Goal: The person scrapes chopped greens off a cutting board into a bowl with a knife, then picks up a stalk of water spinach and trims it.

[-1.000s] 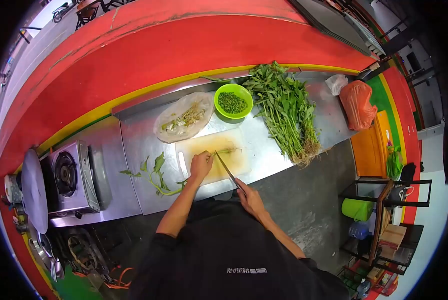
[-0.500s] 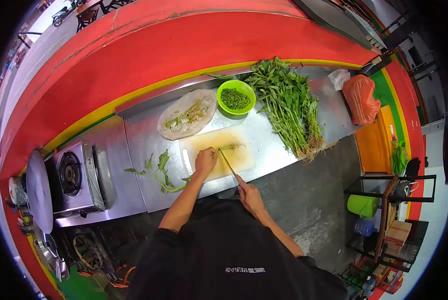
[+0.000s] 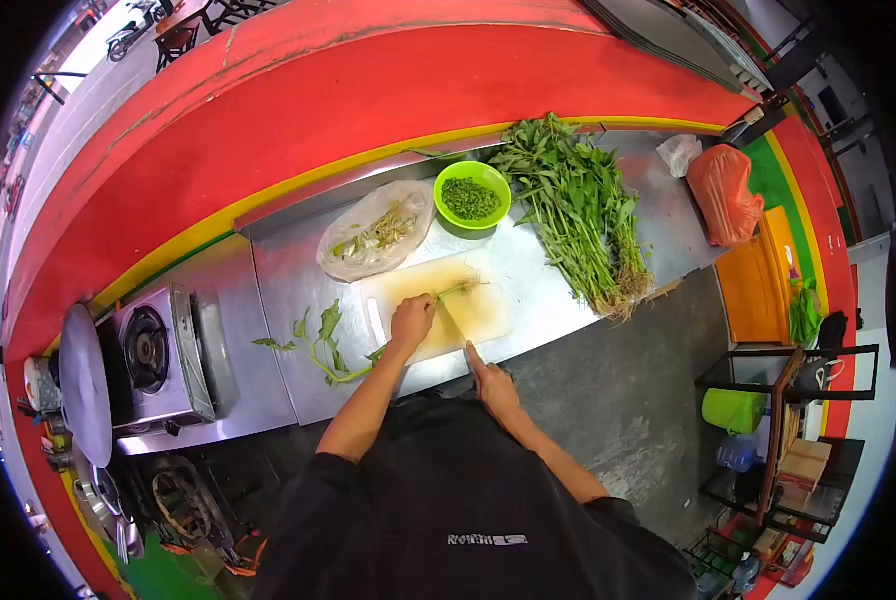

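Observation:
My left hand [image 3: 414, 320] is closed around a leafy green stalk, pressing it down on the white, yellow-stained cutting board [image 3: 488, 325]. The stalk's root end [image 3: 460, 288] sticks out to the right of my fingers, and its leafy end [image 3: 330, 345] trails off the board to the left on the steel counter. In my right hand [image 3: 497, 388] is a knife [image 3: 454, 321], gripped by the handle, with the index finger stretched along it. Its blade slants up and left over the board, the tip close to my left fingers and the stalk.
Behind the board are a plastic bag of trimmings [image 3: 376, 232] and a lime-green bowl of chopped greens [image 3: 473, 197]. A large bundle of rooted greens [image 3: 583, 215] lies to the right, with a red plastic bag [image 3: 725, 195] beyond. A gas stove [image 3: 158, 355] stands left.
The stalk's root end has tilted slightly upward. My right hand and the knife have shifted a little toward me, while my left hand stays in nearly the same place.

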Demonstrator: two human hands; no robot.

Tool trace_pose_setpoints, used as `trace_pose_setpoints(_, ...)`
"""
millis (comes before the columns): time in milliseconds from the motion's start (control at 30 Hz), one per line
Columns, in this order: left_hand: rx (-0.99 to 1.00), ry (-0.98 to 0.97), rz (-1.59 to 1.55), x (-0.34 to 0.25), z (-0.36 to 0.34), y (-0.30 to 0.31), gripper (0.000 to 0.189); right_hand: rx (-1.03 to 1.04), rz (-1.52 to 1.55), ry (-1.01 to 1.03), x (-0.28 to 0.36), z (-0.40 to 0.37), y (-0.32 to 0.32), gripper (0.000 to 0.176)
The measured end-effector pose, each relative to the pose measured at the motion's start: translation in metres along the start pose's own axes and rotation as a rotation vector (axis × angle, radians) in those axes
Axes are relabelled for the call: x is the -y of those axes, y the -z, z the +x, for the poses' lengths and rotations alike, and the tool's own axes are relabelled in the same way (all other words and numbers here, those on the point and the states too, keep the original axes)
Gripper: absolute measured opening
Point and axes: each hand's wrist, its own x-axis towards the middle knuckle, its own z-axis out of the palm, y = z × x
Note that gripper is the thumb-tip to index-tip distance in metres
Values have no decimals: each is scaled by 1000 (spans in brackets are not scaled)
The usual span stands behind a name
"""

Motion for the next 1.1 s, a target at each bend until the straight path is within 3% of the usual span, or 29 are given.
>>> trace_pose_setpoints(533, -135, -166, 45, -2, -13, -7, 14, -33, 7, 43, -2, 1, 1, 68)
trace_pose_setpoints(700, -113, -213, 64, -1, -16, -4, 16, -41, 134, 88, 5, 4, 12, 65)
trace_pose_setpoints(800, -144, -233, 74, 5, -15, -9, 16, -25, -4, 70, 1, 4, 6, 62)
trace_pose_setpoints(1100, -12, -100, 123, -2, -7, 6, 19, -60, 155, 76, 3, 3, 15, 56)
